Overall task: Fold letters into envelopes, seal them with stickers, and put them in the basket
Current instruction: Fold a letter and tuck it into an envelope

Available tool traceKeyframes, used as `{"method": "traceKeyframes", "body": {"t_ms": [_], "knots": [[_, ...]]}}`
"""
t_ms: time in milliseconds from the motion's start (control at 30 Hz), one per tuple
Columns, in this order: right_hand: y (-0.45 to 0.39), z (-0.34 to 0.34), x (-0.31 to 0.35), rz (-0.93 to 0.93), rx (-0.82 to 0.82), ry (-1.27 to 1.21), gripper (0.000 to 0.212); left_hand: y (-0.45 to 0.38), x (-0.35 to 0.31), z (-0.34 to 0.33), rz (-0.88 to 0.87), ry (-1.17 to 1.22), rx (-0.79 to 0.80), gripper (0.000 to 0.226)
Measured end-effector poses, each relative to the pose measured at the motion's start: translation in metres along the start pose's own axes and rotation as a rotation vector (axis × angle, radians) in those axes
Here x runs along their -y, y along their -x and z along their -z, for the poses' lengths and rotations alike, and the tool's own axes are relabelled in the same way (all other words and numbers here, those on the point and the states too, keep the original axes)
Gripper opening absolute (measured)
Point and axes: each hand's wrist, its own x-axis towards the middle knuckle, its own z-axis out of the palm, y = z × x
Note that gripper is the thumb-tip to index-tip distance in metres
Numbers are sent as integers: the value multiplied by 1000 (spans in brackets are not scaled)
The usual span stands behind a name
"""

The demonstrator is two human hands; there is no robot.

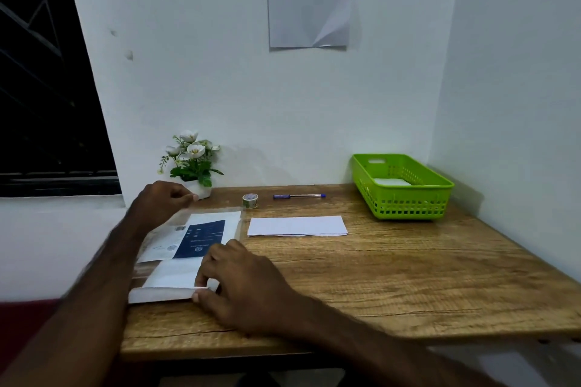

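Nearby, sticker roll (pixel 250 200) and pen (pixel 299 196) lie before basket (pixel 405 198).

White walls (pixel 220 72), dark window (pixel 41 88), wooden desk (pixel 408 276)

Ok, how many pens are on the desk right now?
1. The pen lies near the back edge of the desk, between the sticker roll and the green basket. Another could be hidden under the papers.
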Motion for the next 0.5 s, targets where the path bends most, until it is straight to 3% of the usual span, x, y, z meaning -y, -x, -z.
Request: {"method": "traceKeyframes", "body": {"t_ms": [267, 500], "knots": [[11, 7, 11, 62, -242, -100, 23, 3, -7, -6, -35, -33, 32, 10], [15, 25, 20, 80, -409, -468, 22, 3, -7, -6, -33, -46, 53, 13]]}}
